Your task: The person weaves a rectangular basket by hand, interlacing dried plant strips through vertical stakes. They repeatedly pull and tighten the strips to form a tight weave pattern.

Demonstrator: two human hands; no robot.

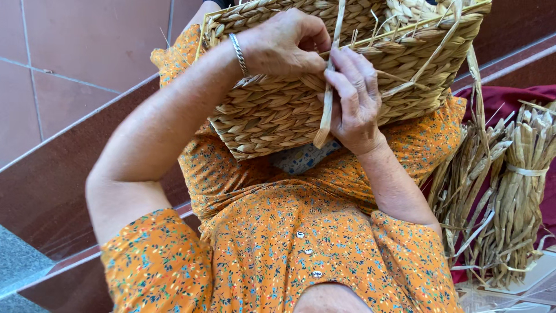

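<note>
Woven straw basket [272,116] rests on lap, centre. Left hand [286,43] curled against basket rim; right hand [356,98] pinches flat reed strand [328,98]. Dried reed bundles [509,191] lie right.

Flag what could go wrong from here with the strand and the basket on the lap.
1. The flat strand is dry and pinched between left hand and right hand; a hard pull could likely split it.
2. The woven basket rests tilted on the lap, steadied only by the hands; it may slip.
3. Stiff loose ends at the rim could prick fingers.
</note>
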